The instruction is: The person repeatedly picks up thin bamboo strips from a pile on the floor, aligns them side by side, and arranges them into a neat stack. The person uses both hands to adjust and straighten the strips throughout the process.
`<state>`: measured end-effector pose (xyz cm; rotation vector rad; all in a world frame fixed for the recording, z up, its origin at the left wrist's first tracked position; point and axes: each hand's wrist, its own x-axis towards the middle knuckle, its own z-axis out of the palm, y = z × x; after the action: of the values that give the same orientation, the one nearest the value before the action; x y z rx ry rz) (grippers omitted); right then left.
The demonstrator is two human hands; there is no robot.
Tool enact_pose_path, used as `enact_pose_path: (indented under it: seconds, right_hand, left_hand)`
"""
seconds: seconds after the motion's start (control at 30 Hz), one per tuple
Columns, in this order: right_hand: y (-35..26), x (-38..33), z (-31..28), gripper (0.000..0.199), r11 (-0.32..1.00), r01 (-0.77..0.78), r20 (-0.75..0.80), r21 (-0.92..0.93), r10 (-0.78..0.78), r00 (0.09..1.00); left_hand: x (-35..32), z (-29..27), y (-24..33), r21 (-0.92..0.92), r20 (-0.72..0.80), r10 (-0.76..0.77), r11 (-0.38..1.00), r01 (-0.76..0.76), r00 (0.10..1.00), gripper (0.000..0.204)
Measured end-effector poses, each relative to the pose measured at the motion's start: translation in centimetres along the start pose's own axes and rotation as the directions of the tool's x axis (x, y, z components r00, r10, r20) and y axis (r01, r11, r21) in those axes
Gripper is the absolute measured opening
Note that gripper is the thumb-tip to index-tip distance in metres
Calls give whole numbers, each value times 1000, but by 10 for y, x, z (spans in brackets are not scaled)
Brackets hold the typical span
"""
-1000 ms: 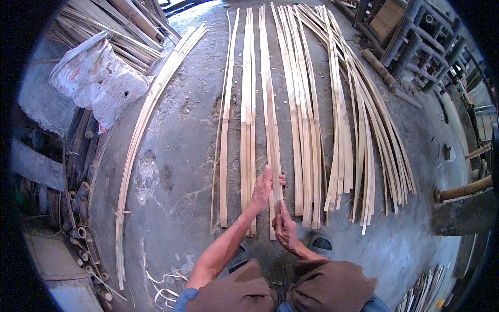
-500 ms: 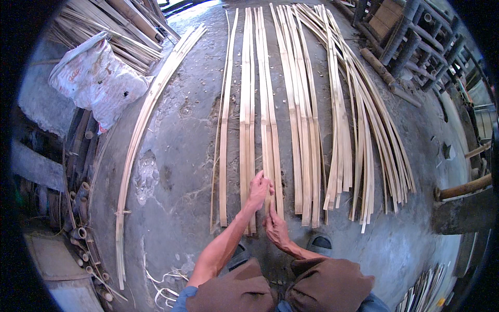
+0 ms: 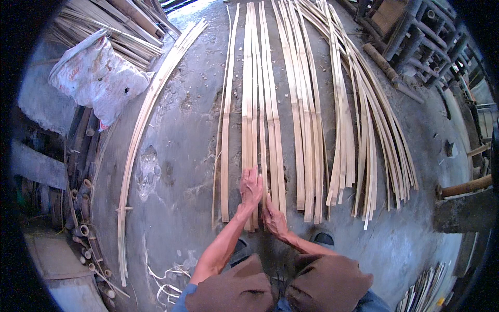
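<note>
Bamboo strips [image 3: 246, 119] lie flat, long axes forward.

strips [image 3: 248, 119] on floor [image 3: 192, 135]; sack [image 3: 96, 78] left, pole frame [image 3: 403, 34] right

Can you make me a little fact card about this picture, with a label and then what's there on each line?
Left grip: bare hand, laid over long, flat, pale bamboo strips
Right grip: bare hand, fingers against a strip near its lower end; how firmly, I can't tell
Ground: rough grey concrete floor
Left side: crumpled white sack with reddish marks
Right side: dark frame of round poles
Knees: brown cloth
</note>
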<state>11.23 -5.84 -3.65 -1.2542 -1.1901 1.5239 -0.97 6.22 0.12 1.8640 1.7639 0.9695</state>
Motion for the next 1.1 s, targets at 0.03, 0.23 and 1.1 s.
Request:
enact_pose_path:
  seconds: [0.03, 0.23, 1.1]
  right_hand:
    - [-3, 0, 1, 64, 993, -6, 0, -118, 6, 1000]
    - [-32, 0, 9, 66, 889, 101, 71, -446, -77, 994]
    - [-94, 23, -90, 63, 304, -57, -140, -951, -257, 956]
  left_hand:
    - [-4, 0, -4, 102, -34, 75, 992, -71, 997, 39]
    - [-10, -11, -35, 438, 168, 188, 865, -244, 968, 51]
    - [-14, -21, -1, 501, 319, 26, 844, -192, 947, 61]
